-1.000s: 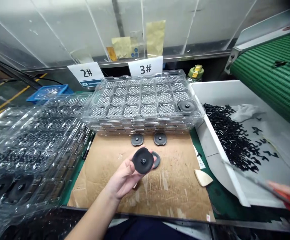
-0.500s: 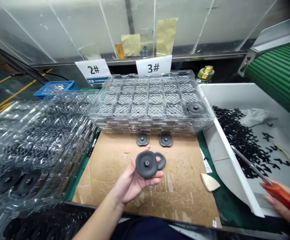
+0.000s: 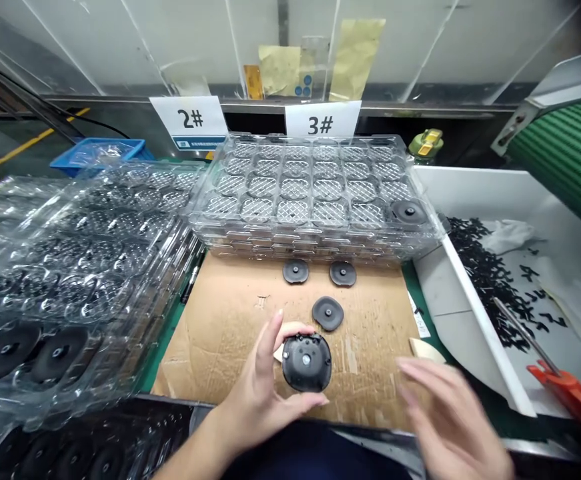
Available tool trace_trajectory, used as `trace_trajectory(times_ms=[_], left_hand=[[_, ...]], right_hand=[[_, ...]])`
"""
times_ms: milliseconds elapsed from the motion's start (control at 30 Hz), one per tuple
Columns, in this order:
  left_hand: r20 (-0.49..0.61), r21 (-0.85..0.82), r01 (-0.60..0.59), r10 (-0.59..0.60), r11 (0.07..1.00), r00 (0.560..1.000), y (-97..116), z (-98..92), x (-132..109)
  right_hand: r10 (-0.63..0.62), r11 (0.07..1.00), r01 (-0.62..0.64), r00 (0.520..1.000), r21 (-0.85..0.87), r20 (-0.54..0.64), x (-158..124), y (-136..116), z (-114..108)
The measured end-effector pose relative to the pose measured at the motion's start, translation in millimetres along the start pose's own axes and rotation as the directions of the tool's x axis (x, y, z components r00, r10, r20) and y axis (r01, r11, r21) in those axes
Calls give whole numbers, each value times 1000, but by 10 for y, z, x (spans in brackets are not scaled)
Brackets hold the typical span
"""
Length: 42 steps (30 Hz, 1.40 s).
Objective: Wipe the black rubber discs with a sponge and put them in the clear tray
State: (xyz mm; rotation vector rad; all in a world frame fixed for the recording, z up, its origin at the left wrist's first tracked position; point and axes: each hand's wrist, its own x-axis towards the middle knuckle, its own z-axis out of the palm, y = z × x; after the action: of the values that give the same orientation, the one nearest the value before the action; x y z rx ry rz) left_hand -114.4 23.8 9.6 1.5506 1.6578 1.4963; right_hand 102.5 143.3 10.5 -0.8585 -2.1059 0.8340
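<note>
Between the thumb and fingers of my left hand (image 3: 275,383) is a black rounded part (image 3: 307,363), its underside with small studs facing up. My right hand (image 3: 453,417) is blurred above the front right of the cardboard (image 3: 370,393), with its fingers apart and nothing in them. Beyond the held part, a black disc (image 3: 327,313) lies on the cardboard. Two more discs, a left one (image 3: 295,271) and a right one (image 3: 343,273), lie near the clear trays. An orange-handled tool (image 3: 565,387) rests at the white bin's front end.
Stacked clear trays (image 3: 310,223) stand at the back, one disc (image 3: 409,211) in the top one. More trays (image 3: 85,267) fill the left. The white bin (image 3: 490,353) at the right holds small black pieces (image 3: 490,280). A pale wedge (image 3: 427,350) lies beside it.
My right hand has let go of the orange-handled tool and moved left over the cardboard. The part in my left hand has been turned over and brought closer. The view has shifted slightly.
</note>
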Motion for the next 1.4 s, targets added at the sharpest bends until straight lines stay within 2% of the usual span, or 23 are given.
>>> trace_trajectory(times_ms=[100,167,267,400,467,600,733,800,933,967,1000,1067,1133,1167,1233,1300,1367,1400], left_hand=[[12,-45,145,-145,988,989,56,-95,-92],[21,-92,239,-238,967,971,90,-169,-165],[7,-172,301,-305,938,952,108,-275,-276],[21,-248,364,-371,898,928,106,-370,-391],[45,-319,376,-383,870,923,108,-394,-427],[89,-411,398,-399,820,913,107,-423,-465],[201,-463,454,-408,761,890,108,-445,-469],[239,-456,473,-408,754,881,117,-446,-463],[242,-382,475,-410,793,879,140,-406,-458],[242,-361,471,-407,805,881,145,-388,-457],[241,-341,466,-404,816,883,148,-370,-456],[246,-319,468,-405,824,881,150,-329,-449],[267,-324,483,-412,813,871,149,-278,-435],[286,-322,495,-416,807,863,147,-246,-425],[324,-298,519,-426,801,845,140,-157,-400],[357,-273,546,-444,792,822,132,-23,-369],[435,-275,588,-447,761,782,133,158,-334],[509,-271,612,-429,743,746,141,263,-314]], right_hand=[[-48,985,-6,950,173,307,168,-296,415],[-47,959,-77,907,273,419,274,-456,569],[-19,904,-225,829,363,559,402,-614,663],[-19,846,-387,665,366,747,529,-757,718],[-10,831,-445,589,334,808,576,-821,743],[15,780,-546,505,306,863,631,-905,776],[-7,632,-711,392,309,920,613,-904,793],[-17,563,-762,377,320,926,572,-877,798],[43,520,-797,384,307,922,438,-813,763],[72,535,-788,403,305,913,397,-801,736],[106,581,-751,450,312,887,353,-792,698],[116,745,-567,628,350,770,258,-777,593],[16,882,-294,799,368,601,150,-760,464],[-39,916,-180,851,360,524,90,-748,400],[-83,952,-53,905,303,418,-37,-713,292],[-61,982,-6,936,188,348,-161,-658,212],[-27,995,-2,953,95,302,-276,-572,130],[22,996,-48,956,81,291,-335,-515,74]])
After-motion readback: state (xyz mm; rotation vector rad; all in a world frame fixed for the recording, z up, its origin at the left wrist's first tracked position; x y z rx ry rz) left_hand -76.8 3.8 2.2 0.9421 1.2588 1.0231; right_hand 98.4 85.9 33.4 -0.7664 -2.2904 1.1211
